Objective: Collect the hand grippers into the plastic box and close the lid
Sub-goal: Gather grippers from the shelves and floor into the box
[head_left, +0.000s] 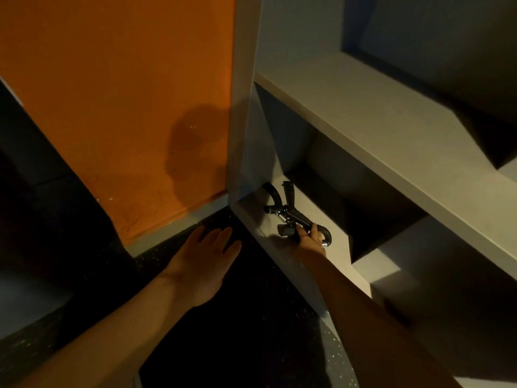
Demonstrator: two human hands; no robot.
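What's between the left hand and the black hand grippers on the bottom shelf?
Head view: a strip of dark speckled floor, then the grey shelf's front lip, between left hand and black hand grippers.

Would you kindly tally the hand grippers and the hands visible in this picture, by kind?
Hand grippers: 2, it seems (far hand gripper; near hand gripper, gripped by the right hand)
Hands: 2 (left hand and the right)
Total: 4
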